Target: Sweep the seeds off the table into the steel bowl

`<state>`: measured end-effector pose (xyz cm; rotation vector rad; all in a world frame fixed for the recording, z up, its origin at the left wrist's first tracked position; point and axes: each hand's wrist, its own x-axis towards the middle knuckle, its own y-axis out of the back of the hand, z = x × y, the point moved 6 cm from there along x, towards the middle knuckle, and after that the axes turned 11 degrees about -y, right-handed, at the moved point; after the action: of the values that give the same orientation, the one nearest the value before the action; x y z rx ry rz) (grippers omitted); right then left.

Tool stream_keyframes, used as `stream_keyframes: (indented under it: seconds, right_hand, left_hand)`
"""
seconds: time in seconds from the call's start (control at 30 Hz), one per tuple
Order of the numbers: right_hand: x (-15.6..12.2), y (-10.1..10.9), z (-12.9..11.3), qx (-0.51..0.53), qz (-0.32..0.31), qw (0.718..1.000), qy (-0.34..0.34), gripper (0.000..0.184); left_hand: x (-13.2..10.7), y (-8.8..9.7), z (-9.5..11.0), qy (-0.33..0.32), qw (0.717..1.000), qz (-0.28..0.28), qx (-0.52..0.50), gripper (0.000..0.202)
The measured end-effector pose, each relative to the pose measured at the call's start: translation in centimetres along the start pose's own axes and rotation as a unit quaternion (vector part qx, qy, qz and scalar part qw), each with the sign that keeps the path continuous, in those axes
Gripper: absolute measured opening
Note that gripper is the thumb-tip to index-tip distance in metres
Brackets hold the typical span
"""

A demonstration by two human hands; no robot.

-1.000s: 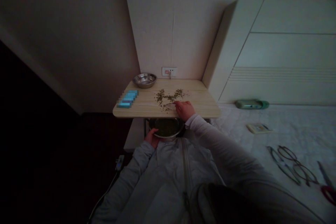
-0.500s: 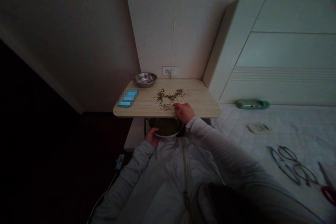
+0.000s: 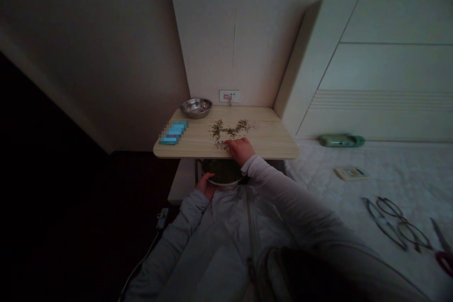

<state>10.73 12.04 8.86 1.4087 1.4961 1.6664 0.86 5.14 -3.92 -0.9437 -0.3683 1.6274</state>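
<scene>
Right hand (image 3: 239,150) palm down on desk (image 3: 272,139) at centre frame, fingers curled over lower edge of scattered grains (image 3: 229,129); grip cannot tell. Scatter spreads just above hand, long axis left-right. Left hand (image 3: 204,185) grips steel bowl (image 3: 223,173) under desk edge, directly below.

The single head-worn camera looks forward and steeply down over the person's grey jacket (image 3: 226,236) at 6 o'clock. It faces the wooden table (image 3: 269,137) at 12, near enough for the right hand (image 3: 240,150) to rest on it. The bed (image 3: 354,188) fills 3 o'clock.
</scene>
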Motion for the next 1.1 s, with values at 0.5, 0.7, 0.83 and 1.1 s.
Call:
stream_keyframes:
  seconds: [0.5,0.7,0.83,1.1]
  right_hand:
    - [-0.7,0.4,1.7,0.026,0.016,1.000,-0.003,0.028]
    - [-0.9,-0.1,0.4,0.022,-0.001,1.000,0.020,0.028]
    - [-1.6,0.1,0.5,0.041,-0.007,0.999,0.032,0.028]
    - [-2.0,2.4,5.7,0.149,0.076,0.980,-0.104,0.028]
  left_hand:
    - [-0.6,-0.5,0.2,0.017,1.000,0.018,-0.011,0.035]
    - [-0.7,-0.8,0.1,0.024,1.000,0.012,-0.013,0.036]
    - [-0.6,-0.6,0.2,0.017,1.000,0.023,-0.012,0.035]
    - [-0.7,-0.6,0.1,0.019,1.000,0.013,-0.006,0.032]
